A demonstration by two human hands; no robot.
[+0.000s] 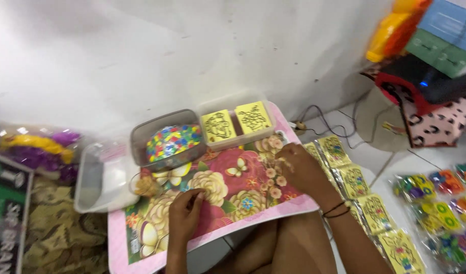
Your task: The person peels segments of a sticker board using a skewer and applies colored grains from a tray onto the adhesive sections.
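A pink tray-table with a flower and butterfly print (233, 190) rests over my lap. My left hand (184, 215) lies on its near left part, fingers curled against the print; whether it pinches something small I cannot tell. My right hand (301, 170) rests at the tray's right edge, fingers bent down, touching the flower print next to a row of yellow packets (367, 203). A grey tub of bright multicoloured small pieces (172, 142) stands at the tray's back left. Beside it a clear box holds two yellow patterned cards (235, 122).
An empty clear plastic tub (98, 177) sits left of the tray. Bags of purple and yellow items (37, 147) lie at far left. Packets of coloured pieces (441, 208) lie at right on the white floor, with cables (334, 124) and a leopard-print box (436, 122) behind.
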